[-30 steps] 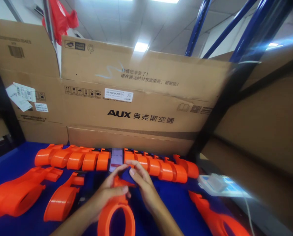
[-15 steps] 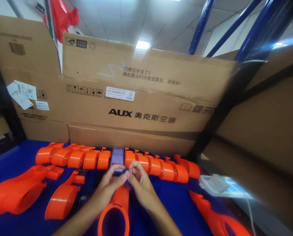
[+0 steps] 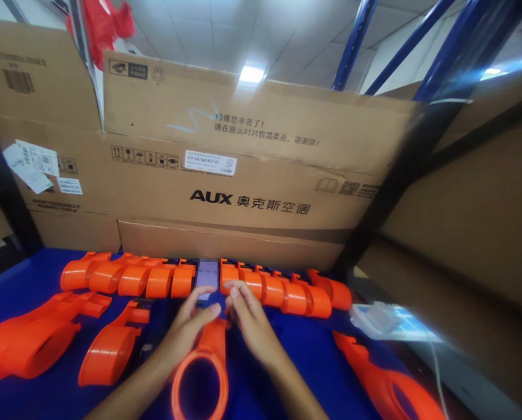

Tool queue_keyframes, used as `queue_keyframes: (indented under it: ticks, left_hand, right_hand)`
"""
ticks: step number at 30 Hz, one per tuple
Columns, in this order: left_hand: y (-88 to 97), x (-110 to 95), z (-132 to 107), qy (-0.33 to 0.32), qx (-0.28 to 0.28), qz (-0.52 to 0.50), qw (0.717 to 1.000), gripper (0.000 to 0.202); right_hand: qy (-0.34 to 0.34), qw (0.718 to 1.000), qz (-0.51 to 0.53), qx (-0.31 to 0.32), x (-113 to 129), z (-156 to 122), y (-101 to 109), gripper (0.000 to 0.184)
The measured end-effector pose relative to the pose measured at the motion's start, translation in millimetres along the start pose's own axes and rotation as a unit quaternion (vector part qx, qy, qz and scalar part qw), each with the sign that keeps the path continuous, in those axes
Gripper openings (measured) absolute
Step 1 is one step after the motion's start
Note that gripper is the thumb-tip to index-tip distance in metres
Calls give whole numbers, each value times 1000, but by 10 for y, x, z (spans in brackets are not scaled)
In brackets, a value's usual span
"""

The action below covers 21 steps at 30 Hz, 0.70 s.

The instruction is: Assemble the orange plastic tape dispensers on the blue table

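Observation:
My left hand (image 3: 184, 332) is closed on the neck of an orange plastic part with a ring end (image 3: 199, 379), which lies on the blue table cover in front of me. The thumb lies along the top of the neck. My right hand (image 3: 250, 321) sits just to the right of it, fingers bent and pressed together at the neck's far tip. What lies under those fingertips is hidden. Both hands touch near the tip, just in front of a small grey-purple device (image 3: 207, 273).
Two rows of orange parts (image 3: 129, 279) (image 3: 287, 294) flank the device along the back. Larger orange parts lie at left (image 3: 28, 344) (image 3: 107, 353) and bottom right (image 3: 383, 388). A white plastic box (image 3: 386, 322) sits at right. Cardboard boxes (image 3: 252, 169) wall the back and right.
A dark blue piece seen between my fingertips a second ago no longer shows. Both hands have slid a little farther up the neck, and the orange part lies flatter.

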<state>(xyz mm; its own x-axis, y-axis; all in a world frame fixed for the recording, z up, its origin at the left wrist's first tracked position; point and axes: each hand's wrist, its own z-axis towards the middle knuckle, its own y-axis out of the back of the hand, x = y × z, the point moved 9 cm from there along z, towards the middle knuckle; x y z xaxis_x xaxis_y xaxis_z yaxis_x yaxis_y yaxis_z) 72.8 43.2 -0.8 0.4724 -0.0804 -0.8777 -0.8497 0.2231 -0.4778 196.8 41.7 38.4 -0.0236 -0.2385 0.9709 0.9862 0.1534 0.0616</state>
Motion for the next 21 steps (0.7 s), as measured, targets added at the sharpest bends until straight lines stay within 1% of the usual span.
queue_keyframes:
  ticks: [2,3,5,7,9,10,12,14,16,18,21]
  left_hand:
    - [7,2,-6,21,-11,-29,999,55]
    - [6,-6,-9,29,-14,-44,998,56]
    - [7,-31,-8,33,-23,-77,996,53]
    - [5,-42,-2,37,-26,-102,994,46]
    - [-2,-25,-3,50,-25,-109,992,37]
    - [-8,-9,-7,60,-24,-109,992,34]
    - [-23,21,-21,77,-20,-106,991,33]
    - [-29,30,-34,83,-19,-103,991,33]
    - [-38,44,-43,90,-16,-105,990,34]
    - [-53,63,-50,100,-9,-113,988,35]
    - [-79,74,-59,111,11,-127,986,35]
  right_hand:
    - [16,996,-86,-7,54,13,99,42]
    - [23,989,-147,-7,82,11,147,39]
    - [30,961,-276,4,121,-14,224,34]
    - [30,922,-385,28,123,-59,260,29]
    - [28,886,-458,63,88,-111,242,30]
    - [28,873,-479,81,64,-134,217,30]
    - [24,859,-499,113,13,-165,155,30]
    - [22,856,-501,125,-13,-174,108,26]
    - [20,863,-490,123,-12,-166,90,24]
    - [16,878,-464,118,3,-153,96,22]
    - [11,909,-399,119,29,-135,114,21]
